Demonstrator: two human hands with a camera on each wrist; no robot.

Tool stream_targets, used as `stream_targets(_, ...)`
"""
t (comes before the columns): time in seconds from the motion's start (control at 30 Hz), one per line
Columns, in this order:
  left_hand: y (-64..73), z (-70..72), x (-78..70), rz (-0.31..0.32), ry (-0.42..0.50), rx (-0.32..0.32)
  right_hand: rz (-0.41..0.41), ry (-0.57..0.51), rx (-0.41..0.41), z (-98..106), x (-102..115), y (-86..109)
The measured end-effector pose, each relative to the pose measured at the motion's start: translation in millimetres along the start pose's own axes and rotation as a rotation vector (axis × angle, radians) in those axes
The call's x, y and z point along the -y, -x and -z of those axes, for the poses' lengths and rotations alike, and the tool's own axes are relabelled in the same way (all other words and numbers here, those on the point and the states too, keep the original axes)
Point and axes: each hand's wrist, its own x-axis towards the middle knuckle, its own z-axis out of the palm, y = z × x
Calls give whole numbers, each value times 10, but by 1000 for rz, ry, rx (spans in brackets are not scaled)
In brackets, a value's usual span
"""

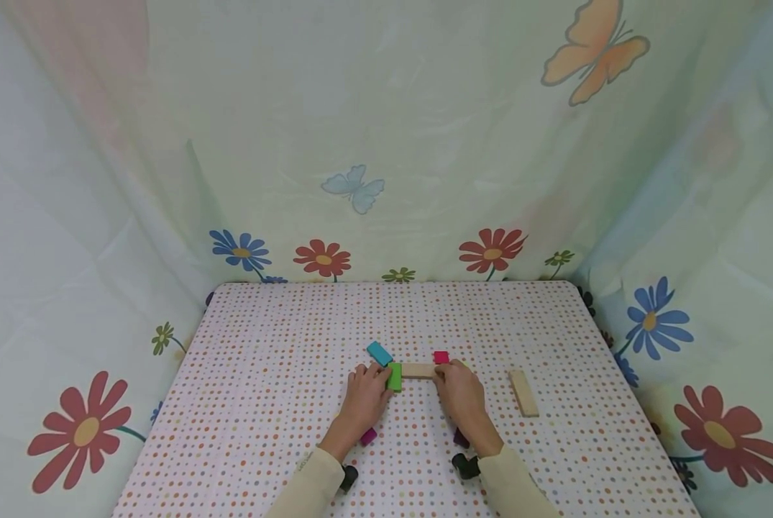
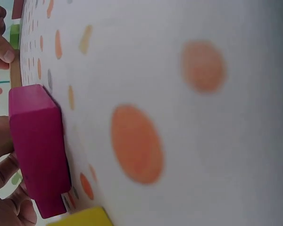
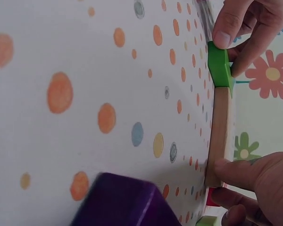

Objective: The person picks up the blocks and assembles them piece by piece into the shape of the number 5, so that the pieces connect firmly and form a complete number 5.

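Note:
My left hand [image 1: 363, 394] pinches a green block [image 1: 395, 377] between thumb and fingers, plain in the right wrist view. Against that block lies one end of a flat plain wooden plank [image 1: 417, 371]. At the plank's other end, my right hand [image 1: 460, 396] grips it, thumb [image 3: 236, 173] on its near side. A red block [image 1: 441, 357] sits just behind the right fingers. Close to the left fingers, a blue block [image 1: 380, 353] lies at a slant, touching the green one's corner. In the left wrist view, a magenta block [image 2: 40, 141] hides the left fingertips.
A second wooden plank [image 1: 523, 393] lies right of my right hand. Under the right wrist is a dark purple block [image 3: 125, 202]; a yellow block [image 2: 87, 217] shows near the left wrist. Beyond the right hand sits a yellow-green block [image 3: 207, 220]. Flowered curtains enclose the dotted table [image 1: 263, 331].

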Motion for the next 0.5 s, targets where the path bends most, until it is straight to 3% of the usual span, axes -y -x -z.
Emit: stream_targets(0.5,-66,-2,-6,28,-6,16,0,-50,0,-8,-26,-74)
